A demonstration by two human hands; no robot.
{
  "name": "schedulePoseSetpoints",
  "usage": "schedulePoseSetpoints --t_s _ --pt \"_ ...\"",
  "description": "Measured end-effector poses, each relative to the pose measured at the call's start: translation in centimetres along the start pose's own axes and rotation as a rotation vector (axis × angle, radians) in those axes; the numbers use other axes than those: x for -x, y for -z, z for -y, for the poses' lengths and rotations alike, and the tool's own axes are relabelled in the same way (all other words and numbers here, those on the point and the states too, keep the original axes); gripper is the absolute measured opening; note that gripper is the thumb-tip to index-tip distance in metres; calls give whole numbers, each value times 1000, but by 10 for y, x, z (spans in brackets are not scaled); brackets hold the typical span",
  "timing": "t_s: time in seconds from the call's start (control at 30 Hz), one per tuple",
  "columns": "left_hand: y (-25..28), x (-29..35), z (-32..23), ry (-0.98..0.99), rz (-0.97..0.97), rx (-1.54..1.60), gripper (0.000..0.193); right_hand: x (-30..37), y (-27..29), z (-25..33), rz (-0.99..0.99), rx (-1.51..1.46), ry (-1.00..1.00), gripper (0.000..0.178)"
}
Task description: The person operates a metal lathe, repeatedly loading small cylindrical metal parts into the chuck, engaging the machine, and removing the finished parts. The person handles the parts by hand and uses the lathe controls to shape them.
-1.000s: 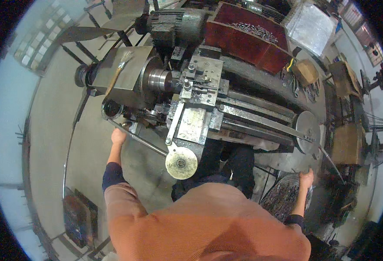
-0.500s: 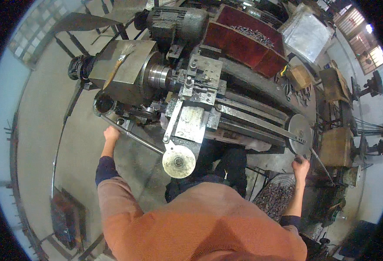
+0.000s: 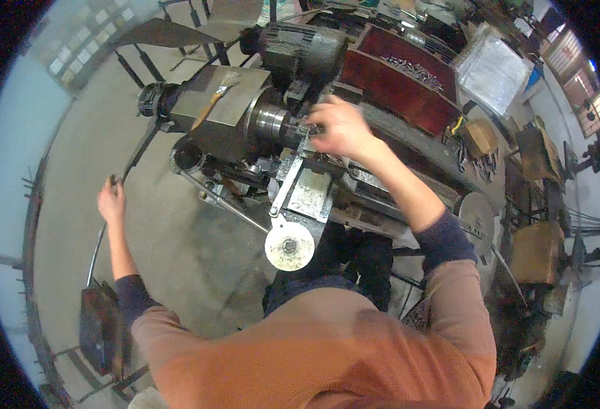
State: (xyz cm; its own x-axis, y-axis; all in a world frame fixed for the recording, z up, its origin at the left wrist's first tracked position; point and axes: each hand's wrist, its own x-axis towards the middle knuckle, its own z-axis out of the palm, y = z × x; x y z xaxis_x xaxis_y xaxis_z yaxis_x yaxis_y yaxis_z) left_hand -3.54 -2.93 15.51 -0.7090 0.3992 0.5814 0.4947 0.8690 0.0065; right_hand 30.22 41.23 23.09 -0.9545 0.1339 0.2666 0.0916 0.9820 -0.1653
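My left hand (image 3: pixel 112 202) is closed around a long metal lever (image 3: pixel 135 155) that slopes down from the left end of a small lathe. Over the tool post, my right hand (image 3: pixel 344 131) has curled fingers right beside the spindle nose (image 3: pixel 270 123). Those fingers are slightly blurred, and whatever they pinch is too small to make out. The hand hides much of the tool post. Below it lies the cross slide (image 3: pixel 310 193), with a pale round dial (image 3: pixel 289 246) at its near end. A wood-handled brush (image 3: pixel 212 105) rests on the headstock cover (image 3: pixel 208 85).
Behind the lathe stand a motor (image 3: pixel 303 54) and a red tray (image 3: pixel 388 82) holding many small metal parts. Hand tools (image 3: pixel 473 160) lie to the right, near a handwheel (image 3: pixel 475 213). A slanting bar (image 3: pixel 225 201) crosses below the headstock. A dark box (image 3: pixel 99 330) sits at lower left.
My left hand has moved out leftward from below the headstock to the long lever. My right hand has left the handwheel side and reached across to the spindle. The view has shifted slightly.
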Motion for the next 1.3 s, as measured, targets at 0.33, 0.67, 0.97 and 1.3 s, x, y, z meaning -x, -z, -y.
schedulePoseSetpoints --t_s 0.33,0.67,0.97,1.3 --pt "49 89 -38 235 340 -83 48 -61 -37 22 301 -35 -96 20" --pt "108 71 -223 -245 447 930 23 85 -6 12 -341 -568 260 42" --pt "131 126 -427 -445 1387 1716 25 229 -15 30 -432 -928 33 32" --pt "128 142 -451 -357 1576 1702 21 255 -26 29 -513 -941 -32 42"
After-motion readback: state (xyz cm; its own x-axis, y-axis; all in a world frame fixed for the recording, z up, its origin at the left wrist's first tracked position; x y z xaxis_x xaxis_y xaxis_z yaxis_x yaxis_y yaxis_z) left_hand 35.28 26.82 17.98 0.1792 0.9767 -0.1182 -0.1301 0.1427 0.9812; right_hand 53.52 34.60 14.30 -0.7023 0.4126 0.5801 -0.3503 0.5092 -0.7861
